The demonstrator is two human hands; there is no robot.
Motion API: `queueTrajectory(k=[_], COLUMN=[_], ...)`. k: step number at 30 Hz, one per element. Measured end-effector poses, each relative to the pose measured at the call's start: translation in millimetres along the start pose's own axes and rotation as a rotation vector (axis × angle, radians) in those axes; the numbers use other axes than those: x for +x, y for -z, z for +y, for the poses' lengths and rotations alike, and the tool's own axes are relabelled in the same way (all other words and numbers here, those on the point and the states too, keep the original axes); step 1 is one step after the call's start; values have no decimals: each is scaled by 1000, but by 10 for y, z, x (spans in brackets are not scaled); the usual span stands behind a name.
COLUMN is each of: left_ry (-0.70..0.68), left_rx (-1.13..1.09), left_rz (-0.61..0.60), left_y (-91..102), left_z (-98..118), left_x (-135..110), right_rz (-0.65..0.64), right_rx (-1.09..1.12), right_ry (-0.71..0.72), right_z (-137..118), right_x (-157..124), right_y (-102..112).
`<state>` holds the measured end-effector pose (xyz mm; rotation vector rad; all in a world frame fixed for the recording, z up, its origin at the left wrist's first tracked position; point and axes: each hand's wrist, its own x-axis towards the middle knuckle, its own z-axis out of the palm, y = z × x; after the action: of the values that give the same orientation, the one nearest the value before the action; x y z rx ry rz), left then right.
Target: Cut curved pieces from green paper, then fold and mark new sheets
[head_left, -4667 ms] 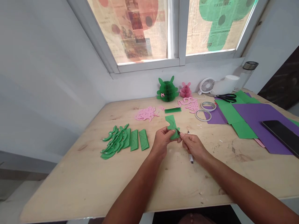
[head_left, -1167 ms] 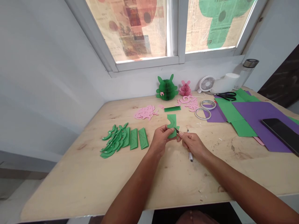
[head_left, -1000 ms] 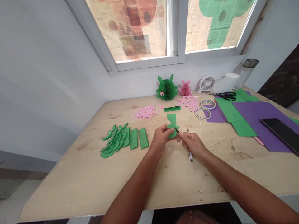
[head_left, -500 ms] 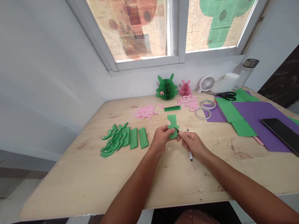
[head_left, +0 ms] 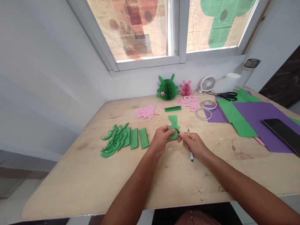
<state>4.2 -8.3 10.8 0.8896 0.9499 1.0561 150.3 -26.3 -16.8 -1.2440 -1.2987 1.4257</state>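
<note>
My left hand (head_left: 162,136) pinches a piece of green paper (head_left: 172,120) with a curved outline drawn on it and a partly cut edge. At the paper's right side, my right hand (head_left: 192,142) is closed around small dark scissors (head_left: 177,131), mostly hidden by the fingers. The scissors' tip meets the paper. Under the right hand lies a marker pen (head_left: 191,156), partly covered. To the left are folded green paper strips (head_left: 134,138) with drawn curves and a heap of cut green paper pieces (head_left: 114,140).
Pink paper cutouts (head_left: 147,112) and a folded green strip (head_left: 173,109) lie farther back. Behind stand a green paper figure (head_left: 167,89), a pink one (head_left: 186,88) and a small fan (head_left: 207,83). Tape rolls (head_left: 203,114), black scissors (head_left: 227,95), purple sheets (head_left: 257,125) and a phone (head_left: 282,134) occupy the right.
The green paper has shifted very slightly in my left hand. Both hands stay almost where they were, and the things on the table have not moved.
</note>
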Motion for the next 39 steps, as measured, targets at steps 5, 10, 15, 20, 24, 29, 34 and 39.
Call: queueTrajectory(k=[5, 10, 15, 20, 24, 29, 34, 39], left_ry=[6, 7, 7, 4, 7, 3, -2, -4], left_rx=[2, 7, 10, 10, 14, 20, 40, 53], left_rz=[-4, -3, -2, 0, -3, 18, 51, 70], left_y=[4, 7, 10, 12, 11, 20, 55, 75], left_z=[-8, -4, -1, 0, 5, 10, 0, -10], left_x=[4, 4, 9, 9, 5, 9, 29, 46], right_rz=[-4, -6, -4, -3, -3, 1, 9, 12], right_rx=[3, 5, 0, -3, -5, -3, -9, -12], right_ry=[4, 2, 5, 7, 8, 7, -3, -6], right_z=[5, 9, 10, -12, -6, 13, -7, -18], right_x=[-1, -3, 0, -7, -4, 2, -6, -12], right_y=[-3, -1, 0, -6, -2, 10, 7, 2])
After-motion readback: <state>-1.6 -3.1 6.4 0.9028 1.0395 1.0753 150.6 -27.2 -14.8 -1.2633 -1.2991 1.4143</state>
